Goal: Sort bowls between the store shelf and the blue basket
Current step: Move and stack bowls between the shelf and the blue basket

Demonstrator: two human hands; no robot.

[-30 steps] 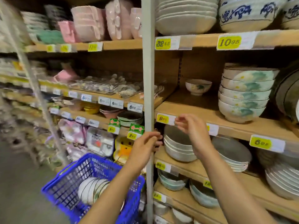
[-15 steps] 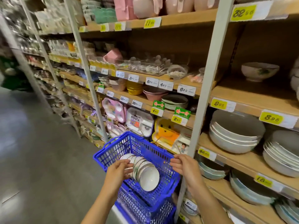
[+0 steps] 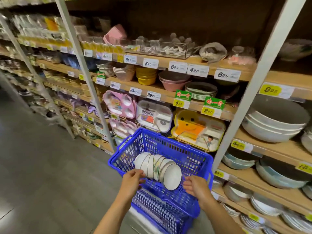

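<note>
Left hand (image 3: pixel 132 181) reaches in over the near rim of the blue plastic lattice basket (image 3: pixel 168 143), its fingertips bunched against the side of the row of small white ceramic bowls (image 3: pixel 157 168). Whether it pinches a rim or only touches is hidden by the fingers themselves. Opposite it, the right hand (image 3: pixel 195 185) hovers just beside the front bowl with its fingers loosely curled and apart from the rim, holding nothing that shows.

The bowls are nested and lie on their side across the basket floor, mouths turned toward the right hand. That probably keeps them from rattling loose, and it lets the pair of hands bracket the row from both ends. I judge this to be the start of a lift, either of the whole nest or of the front bowl alone.

This basket rests on a second blue lattice basket (image 3: pixel 160 211) below it, which raises the load to easy reach.

Beyond stands the wooden store shelf (image 3: pixel 270 150) with its yellow price tags. Large grey stoneware bowls (image 3: pixel 273 122) are stacked on it to the right of a pale metal upright (image 3: pixel 249 85).
</note>
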